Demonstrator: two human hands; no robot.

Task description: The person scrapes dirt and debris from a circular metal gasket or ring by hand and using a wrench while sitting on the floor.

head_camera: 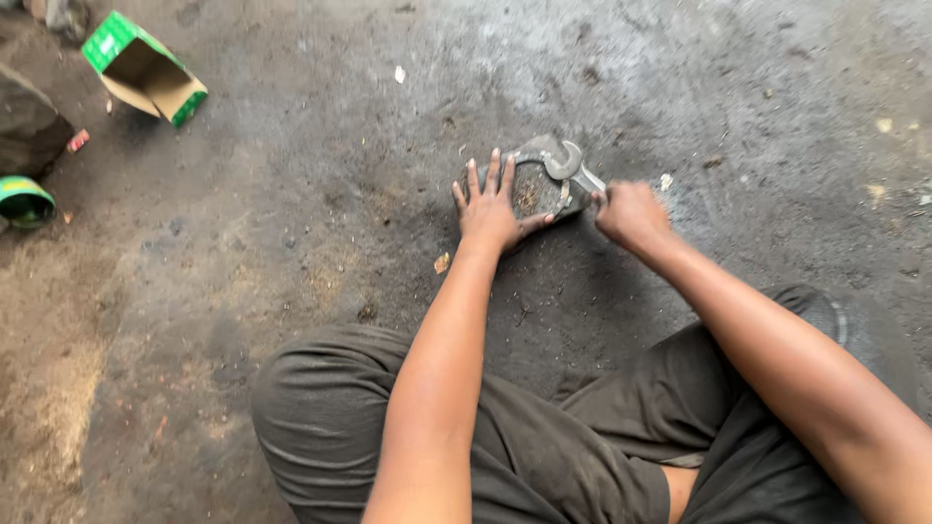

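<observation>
A dark, grimy concrete floor (291, 194), dusted with dirt and small scraps, fills the view; the person is seated on it in dark trousers with both arms stretched forward. A flat, greyish metal part (540, 184) with a rusty hollow and a curved hook-like lug is lying on the floor directly under and between the hands. It is pressed down by the left hand (490, 209), whose fingers are spread flat over its near-left edge. Just to the right, the right hand (629, 213) is closed in a fist around something at the part's right end; what is gripped is mostly hidden, so it cannot be told for certain. Well away to the left of the hands, an open green-and-brown cardboard box (144, 70) and a green round container (24, 202) are seen. A slip is judged possible: were force applied by the right hand, the part could be skidded on the dusty floor, and the spread fingers could be pinched or scraped.
</observation>
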